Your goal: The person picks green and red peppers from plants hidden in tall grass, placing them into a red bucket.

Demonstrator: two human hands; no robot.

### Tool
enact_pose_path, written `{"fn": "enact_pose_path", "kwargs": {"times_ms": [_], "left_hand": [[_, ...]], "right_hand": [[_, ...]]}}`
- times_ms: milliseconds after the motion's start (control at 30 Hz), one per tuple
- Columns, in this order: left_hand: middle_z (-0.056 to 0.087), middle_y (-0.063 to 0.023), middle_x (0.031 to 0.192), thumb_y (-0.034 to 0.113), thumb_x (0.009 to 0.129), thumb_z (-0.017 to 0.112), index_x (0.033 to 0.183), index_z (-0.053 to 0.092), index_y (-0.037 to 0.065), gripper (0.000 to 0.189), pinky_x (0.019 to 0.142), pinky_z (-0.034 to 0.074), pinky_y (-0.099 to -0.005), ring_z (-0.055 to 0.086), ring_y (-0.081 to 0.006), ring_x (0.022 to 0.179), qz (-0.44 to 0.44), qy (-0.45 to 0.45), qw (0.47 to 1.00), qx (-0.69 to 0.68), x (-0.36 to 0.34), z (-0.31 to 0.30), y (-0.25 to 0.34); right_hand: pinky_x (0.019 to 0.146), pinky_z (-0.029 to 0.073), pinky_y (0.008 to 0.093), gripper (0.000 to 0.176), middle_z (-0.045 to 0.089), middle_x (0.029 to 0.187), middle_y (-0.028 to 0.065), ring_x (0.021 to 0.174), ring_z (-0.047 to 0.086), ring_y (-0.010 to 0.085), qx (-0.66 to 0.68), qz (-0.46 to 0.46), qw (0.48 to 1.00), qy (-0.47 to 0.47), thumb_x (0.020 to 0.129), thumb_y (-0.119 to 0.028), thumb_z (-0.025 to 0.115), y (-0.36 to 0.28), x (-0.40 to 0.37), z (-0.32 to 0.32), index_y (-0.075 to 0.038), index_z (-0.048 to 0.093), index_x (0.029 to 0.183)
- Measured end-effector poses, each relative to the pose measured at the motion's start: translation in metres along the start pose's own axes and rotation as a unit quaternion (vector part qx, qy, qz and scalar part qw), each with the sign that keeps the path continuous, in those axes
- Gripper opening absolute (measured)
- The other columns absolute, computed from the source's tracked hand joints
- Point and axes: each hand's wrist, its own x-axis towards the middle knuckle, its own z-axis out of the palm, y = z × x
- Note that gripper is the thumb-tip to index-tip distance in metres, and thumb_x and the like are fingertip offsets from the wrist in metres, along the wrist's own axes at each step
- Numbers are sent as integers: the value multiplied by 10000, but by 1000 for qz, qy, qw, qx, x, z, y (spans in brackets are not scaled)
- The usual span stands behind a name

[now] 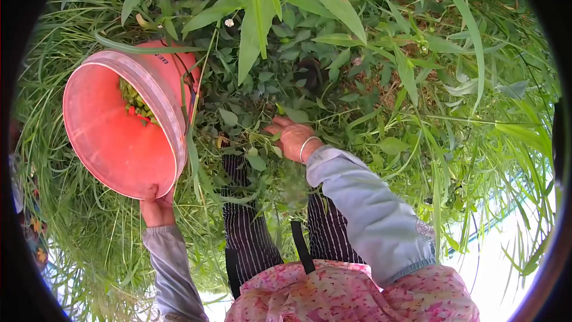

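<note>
My left hand (158, 209) grips the lower rim of a pink-red plastic bucket (170, 74), thumb over the edge. The bucket is tilted, its mouth toward me, with small green and red fruits (138, 104), perhaps chili peppers, lying inside. To its right, my right hand (293, 138) reaches into low leafy plants (244, 113). A pale bangle (306, 145) circles that wrist. Its fingers are bent in among the leaves, partly covered by them; what is between them is hidden.
Tall grass (77, 250) surrounds the bucket and my legs. Long broad-leaved stems (322, 0) hang close across the top of the view. My striped trousers (247, 214) stand among the plants. Part of a patterned cloth (37, 226) shows at the far left edge.
</note>
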Motion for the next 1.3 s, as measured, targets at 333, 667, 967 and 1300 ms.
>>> {"fn": "enact_pose_path", "kwargs": {"times_ms": [333,667,967,1300], "left_hand": [[586,-90,1073,111,804,587,1149,464,39,374,781,535,-341,595,-247,952,-69,-10,993,-90,-31,30,-45],[620,-139,929,481,863,492,1054,532,5,515,588,542,-300,627,-205,763,-230,-122,947,188,-61,37,2],[601,-102,763,143,874,546,946,569,-18,178,570,472,-276,604,-159,678,238,-435,736,461,-89,200,0],[617,-136,965,242,759,582,884,607,51,229,797,443,-419,569,-299,948,385,-350,285,805,-30,317,-147]], "right_hand": [[937,388,326,405,489,1252,55,1119,479,227,178,-117,976,52,763,-84,572,22,-10,-30,-159,564,1161],[932,378,319,705,552,1120,239,1096,505,347,287,71,951,87,746,-341,636,35,44,-91,-15,360,1306],[1040,269,413,747,267,1366,249,1247,311,384,215,16,952,219,771,-179,579,-19,56,-2,1,174,1372],[1021,306,411,614,294,1362,221,1236,336,365,76,-89,975,188,777,-117,551,26,38,26,-71,293,1333]]}}
